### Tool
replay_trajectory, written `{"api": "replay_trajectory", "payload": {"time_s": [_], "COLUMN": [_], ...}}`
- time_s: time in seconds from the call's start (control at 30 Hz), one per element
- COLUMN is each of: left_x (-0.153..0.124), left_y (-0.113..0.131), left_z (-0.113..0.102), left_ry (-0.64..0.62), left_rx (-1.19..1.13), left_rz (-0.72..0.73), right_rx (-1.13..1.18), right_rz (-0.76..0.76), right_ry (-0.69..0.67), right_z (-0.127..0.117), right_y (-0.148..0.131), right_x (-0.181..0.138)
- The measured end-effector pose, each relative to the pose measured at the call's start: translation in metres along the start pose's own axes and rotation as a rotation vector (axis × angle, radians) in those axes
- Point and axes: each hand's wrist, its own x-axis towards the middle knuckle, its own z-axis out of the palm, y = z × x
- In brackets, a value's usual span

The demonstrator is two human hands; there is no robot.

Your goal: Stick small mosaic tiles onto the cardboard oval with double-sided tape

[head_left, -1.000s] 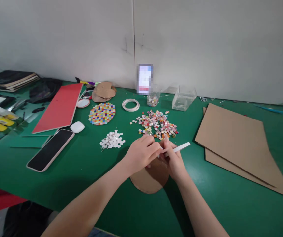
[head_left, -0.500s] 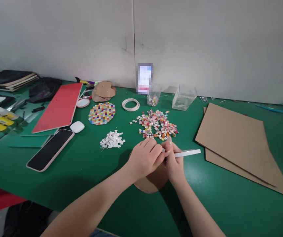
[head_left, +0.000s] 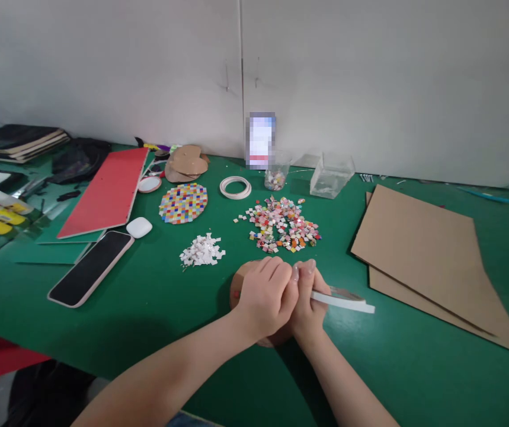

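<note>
Both hands are pressed together over a brown cardboard disc point(head_left: 239, 281) on the green table point(head_left: 156, 296). My left hand point(head_left: 265, 296) is curled closed, its fingers against the right hand; what they pinch is hidden. My right hand point(head_left: 308, 299) is closed on a white tape roll point(head_left: 345, 299), held nearly flat and sticking out to the right. Just beyond the hands lies a heap of coloured mosaic tiles point(head_left: 283, 224), with a smaller heap of white squares point(head_left: 202, 251) to its left.
A finished mosaic disc point(head_left: 183, 203), a white ring point(head_left: 235, 188), a small jar of tiles point(head_left: 274, 177) and a clear box point(head_left: 331, 175) stand further back. Cardboard sheets point(head_left: 418, 243) lie right. A phone point(head_left: 91, 268), earbud case point(head_left: 139, 228) and red board point(head_left: 109, 191) lie left.
Both hands have come down toward me onto the cardboard disc. The white roll has swung from pointing up-right to lying low and flat at the right.
</note>
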Motion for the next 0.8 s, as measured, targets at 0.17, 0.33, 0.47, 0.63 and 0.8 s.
{"api": "replay_trajectory", "payload": {"time_s": [0.17,0.33,0.47,0.63,0.8], "left_x": [0.0001,0.0007,0.0008,0.0006,0.0008], "left_y": [-0.0016,-0.0004,0.0026,0.0021,-0.0011], "left_z": [-0.0005,-0.0022,-0.0019,0.0002,-0.0002], "left_ry": [0.007,-0.036,-0.053,-0.039,-0.008], "left_rx": [-0.028,-0.153,-0.182,-0.147,-0.113], "left_rz": [-0.008,-0.092,-0.116,-0.121,-0.093], "right_rx": [-0.024,-0.063,-0.004,0.021,-0.029], "right_rz": [-0.011,0.003,0.026,0.039,-0.02], "right_ry": [-0.02,-0.004,0.013,-0.014,-0.045], "right_z": [-0.0011,-0.0014,-0.0001,0.001,-0.0016], "right_y": [0.0015,-0.0005,0.0007,0.003,0.0032], "right_x": [-0.0017,-0.0004,-0.0009,-0.0019,-0.0019]}}
